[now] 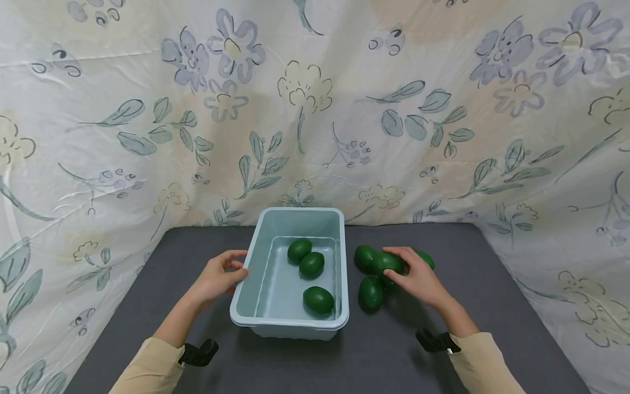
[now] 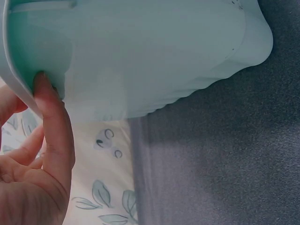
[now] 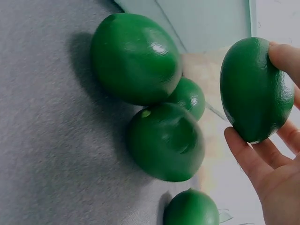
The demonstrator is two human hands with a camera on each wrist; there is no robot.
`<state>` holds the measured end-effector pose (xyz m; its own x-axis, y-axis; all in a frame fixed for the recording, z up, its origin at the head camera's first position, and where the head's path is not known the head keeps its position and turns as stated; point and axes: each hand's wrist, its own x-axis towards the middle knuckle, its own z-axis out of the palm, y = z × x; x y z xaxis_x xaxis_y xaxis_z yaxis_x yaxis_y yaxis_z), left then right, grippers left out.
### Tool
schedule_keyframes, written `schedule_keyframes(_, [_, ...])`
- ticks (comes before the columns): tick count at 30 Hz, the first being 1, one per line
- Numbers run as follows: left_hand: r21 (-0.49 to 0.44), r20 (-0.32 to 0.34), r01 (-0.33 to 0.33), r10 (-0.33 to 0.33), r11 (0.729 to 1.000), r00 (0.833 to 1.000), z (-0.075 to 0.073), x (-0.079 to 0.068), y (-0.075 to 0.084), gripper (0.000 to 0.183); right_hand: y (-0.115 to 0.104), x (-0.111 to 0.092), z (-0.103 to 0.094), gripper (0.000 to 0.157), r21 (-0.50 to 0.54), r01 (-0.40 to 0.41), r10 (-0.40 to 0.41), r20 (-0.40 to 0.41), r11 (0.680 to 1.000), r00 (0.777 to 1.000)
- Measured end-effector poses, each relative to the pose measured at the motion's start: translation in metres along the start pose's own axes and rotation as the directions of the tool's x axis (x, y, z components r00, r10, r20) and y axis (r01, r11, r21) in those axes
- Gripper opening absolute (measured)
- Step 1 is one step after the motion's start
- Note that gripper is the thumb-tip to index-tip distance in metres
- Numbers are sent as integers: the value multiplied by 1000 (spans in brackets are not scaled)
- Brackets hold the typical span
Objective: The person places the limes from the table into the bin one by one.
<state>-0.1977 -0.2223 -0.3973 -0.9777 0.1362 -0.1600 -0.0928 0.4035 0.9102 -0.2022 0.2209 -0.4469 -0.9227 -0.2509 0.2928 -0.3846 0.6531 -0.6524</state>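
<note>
A light blue plastic bin [image 1: 289, 323] holds several green fruits, among them a single oval green fruit [image 1: 318, 300] near its front. At the bin's left side, my left hand [image 1: 219, 278] pinches the rim [image 2: 14, 70] between thumb and fingers. To the right of the bin, my right hand [image 1: 417, 275] grips a glossy dark green oval fruit [image 3: 255, 89] by thumb and fingertips, raised over a cluster. Around it lie more green fruits, including one in front [image 1: 371, 294] and one at the left [image 1: 364, 258].
A dark grey table [image 1: 374, 355] lies under everything. Behind and at both sides hangs a floral cloth [image 1: 315, 109]. Another green fruit [image 1: 425, 258] shows partly behind the right hand. Black bands [image 1: 198, 353] circle both wrists over beige sleeves.
</note>
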Motion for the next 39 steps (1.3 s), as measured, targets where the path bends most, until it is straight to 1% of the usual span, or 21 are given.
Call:
schedule_keyframes(6, [1, 0, -4, 4, 1000, 1000, 0, 0, 0, 50, -9, 14, -3, 49, 17, 42, -42, -19, 999, 999])
schedule_keyframes(10, [-3, 4, -5, 5, 1000, 1000, -1, 0, 0, 49, -17, 23, -5, 50, 47, 58, -57, -25, 997, 998])
schedule_keyframes(17, [2, -2, 0, 0, 1000, 1000, -1, 0, 0, 49, -32, 39, -7, 51, 62, 45, -45, 0, 997, 999])
schedule_keyframes(22, [4, -3, 4, -4, 1000, 1000, 0, 0, -1, 49, -42, 49, -8, 51, 69, 52, -52, 1, 996, 999])
schedule_keyframes(28, [5, -8, 5, -5, 1000, 1000, 0, 0, -1, 49, -54, 60, -9, 52, 65, 37, -38, 13, 997, 999])
schedule_keyframes(33, [6, -8, 10, -10, 1000, 1000, 0, 0, 0, 49, -62, 71, -8, 52, 76, 50, -53, 34, 996, 998])
schedule_keyframes(39, [5, -2, 6, -6, 1000, 1000, 0, 0, 0, 49, -75, 82, -7, 53, 129, 66, -74, 58, 989, 996])
